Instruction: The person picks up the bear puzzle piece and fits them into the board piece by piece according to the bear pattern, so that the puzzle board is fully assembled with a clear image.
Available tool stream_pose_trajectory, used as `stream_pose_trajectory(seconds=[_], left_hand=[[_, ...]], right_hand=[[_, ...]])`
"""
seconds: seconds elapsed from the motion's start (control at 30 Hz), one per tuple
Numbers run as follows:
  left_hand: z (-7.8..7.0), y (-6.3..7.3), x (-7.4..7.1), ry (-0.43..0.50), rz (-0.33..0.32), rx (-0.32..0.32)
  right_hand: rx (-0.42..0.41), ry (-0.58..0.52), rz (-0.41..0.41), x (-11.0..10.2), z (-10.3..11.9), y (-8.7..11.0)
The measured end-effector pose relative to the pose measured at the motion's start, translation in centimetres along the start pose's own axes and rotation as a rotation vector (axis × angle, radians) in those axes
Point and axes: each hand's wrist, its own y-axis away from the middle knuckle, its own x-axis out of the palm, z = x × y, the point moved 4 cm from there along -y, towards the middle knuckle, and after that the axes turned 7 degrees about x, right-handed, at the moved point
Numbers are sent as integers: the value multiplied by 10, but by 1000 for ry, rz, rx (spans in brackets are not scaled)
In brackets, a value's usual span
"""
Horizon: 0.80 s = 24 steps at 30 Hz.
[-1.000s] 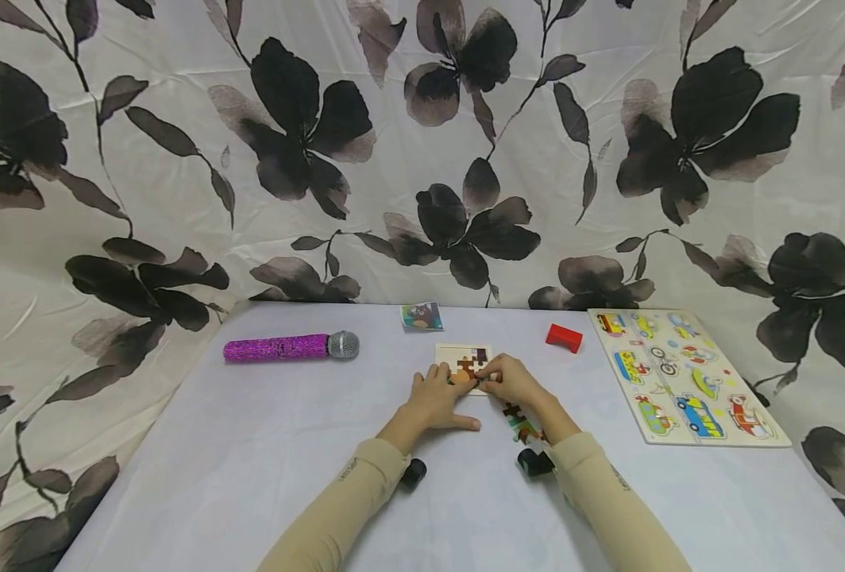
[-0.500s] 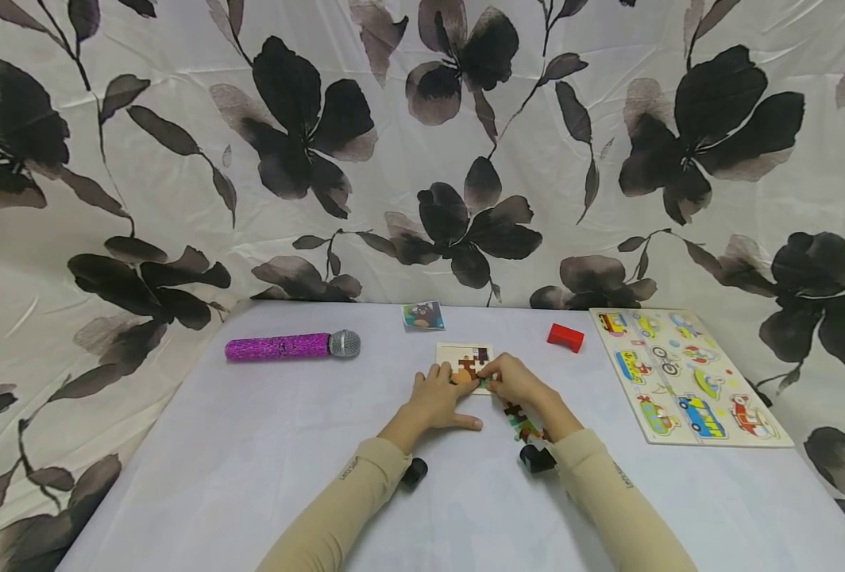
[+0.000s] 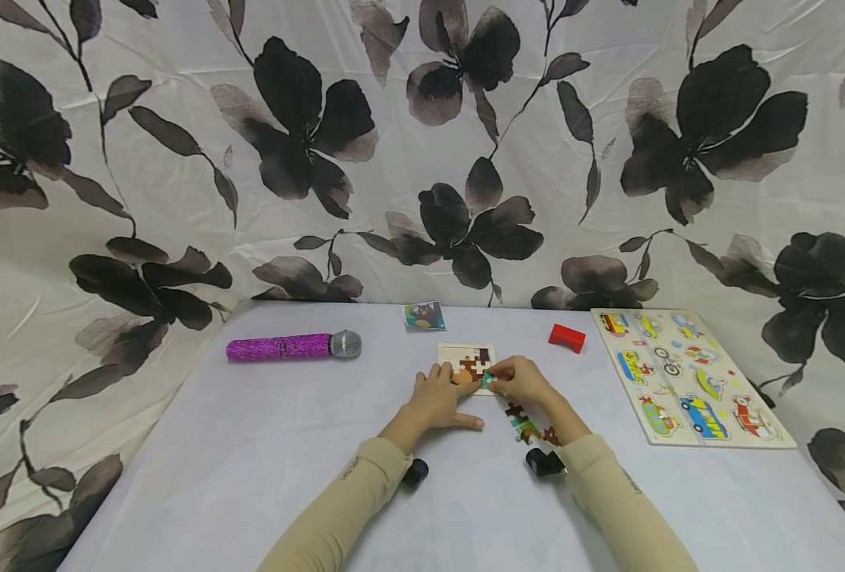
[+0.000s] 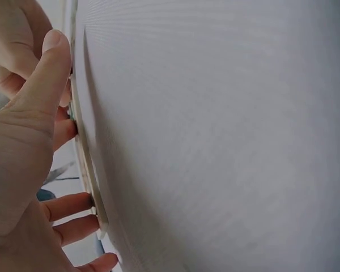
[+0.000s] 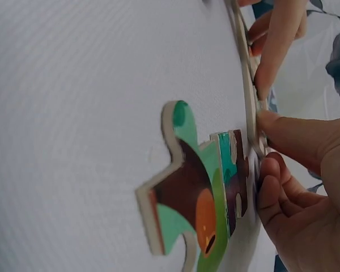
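Observation:
A small jigsaw puzzle board (image 3: 458, 349) with a pale frame lies in the middle of the table, partly filled with brown and orange pieces. My left hand (image 3: 433, 401) rests on its left side, fingers spread; in the left wrist view its fingertips (image 4: 76, 229) touch the board's edge. At the lower right corner my right hand (image 3: 526, 381) pinches a green puzzle piece (image 3: 487, 380) with thumb and fingertips, at the board's surface. Whether that piece is seated cannot be seen. Loose puzzle pieces (image 3: 526, 433) lie below the right hand; a brown-and-green piece (image 5: 187, 175) shows closely in the right wrist view.
A purple glitter microphone (image 3: 287, 347) lies at the left. Behind the puzzle is a small picture card (image 3: 425, 316). A red block (image 3: 567, 338) and a large vehicle peg-puzzle board (image 3: 694, 381) occupy the right. Black objects (image 3: 415, 473) sit by both cuffs. Floral cloth hangs behind.
My right hand has shifted slightly to the right, and more of the green piece shows at its fingertips. The left hand stays on the board.

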Motion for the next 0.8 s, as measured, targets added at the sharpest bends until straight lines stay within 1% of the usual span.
stream_pose_trajectory(seconds=[0.17,0.27,0.4,0.5,0.7,0.8], left_hand=[[-2,1,-1,-10,-7,11],[-3,1,0,-14,1,14],[-3,-1,2,-8,3,22],[-3,-2,3,2,-8,31],[-3,1,-1,33,-18,44],[-3,3,-4,51,-40,53]], right_hand=[[-7,18,-41,1,-1,0],[-11,15,-57,2,0,0],[17,-10,-54,3,0,0],[42,-14,-51,1,1,0],[51,-20,-26,-3,-1,0],[62,-27,-6,-2,-4,-2]])
